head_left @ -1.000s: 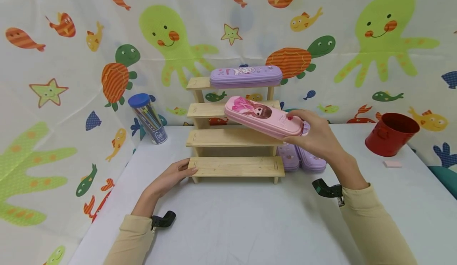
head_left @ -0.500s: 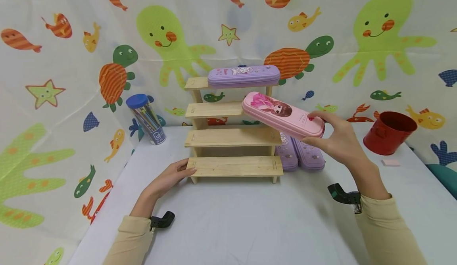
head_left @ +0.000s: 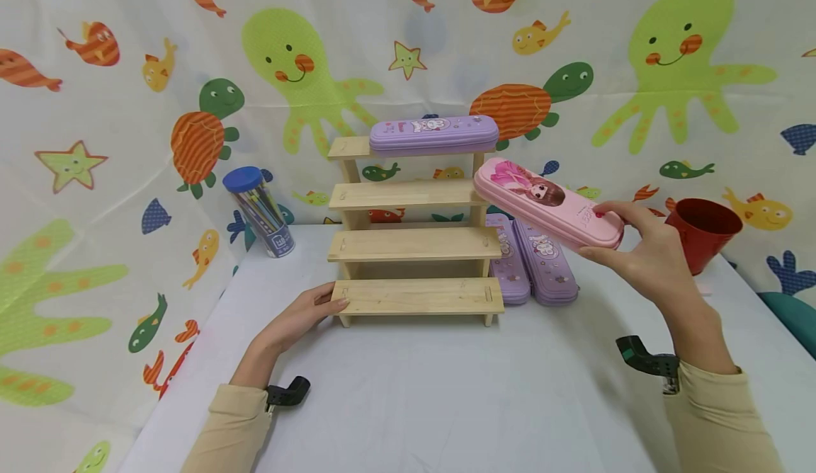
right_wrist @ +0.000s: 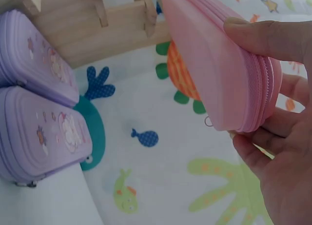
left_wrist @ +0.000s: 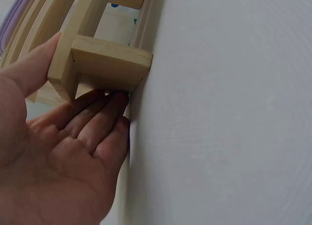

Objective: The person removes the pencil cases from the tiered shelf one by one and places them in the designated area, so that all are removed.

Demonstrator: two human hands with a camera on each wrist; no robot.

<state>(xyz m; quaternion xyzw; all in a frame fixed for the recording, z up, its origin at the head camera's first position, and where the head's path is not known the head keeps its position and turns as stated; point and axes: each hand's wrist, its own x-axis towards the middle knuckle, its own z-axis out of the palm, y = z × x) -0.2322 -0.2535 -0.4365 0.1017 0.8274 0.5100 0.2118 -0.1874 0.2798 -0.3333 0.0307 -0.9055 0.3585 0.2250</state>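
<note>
My right hand (head_left: 656, 260) pinches the right end of a pink pencil case (head_left: 545, 202), thumb on one side and fingers on the other. The case hangs tilted in the air, its doll picture upward, above two purple pencil cases (head_left: 545, 264) that lie side by side on the table. With my left hand (head_left: 302, 323) I hold the left end of the bottom step of a four-tier wooden rack (head_left: 414, 244). In the left wrist view the thumb (left_wrist: 36, 64) lies against the board and the fingers reach beneath it by the leg. A purple pencil case (head_left: 433, 137) rests on the top tier.
A clear tub of pens with a blue lid (head_left: 258, 211) stands at the back left. At the right are a red bucket (head_left: 704, 229) and a small pink block (head_left: 703, 289), mostly behind my hand. A sea-animal cloth (head_left: 446, 48) hangs behind the white table (head_left: 433, 395).
My right hand has carried the pink pencil case rightward, away from the rack's second tier from the top. More of the two purple cases shows. The left hand stays on the rack.
</note>
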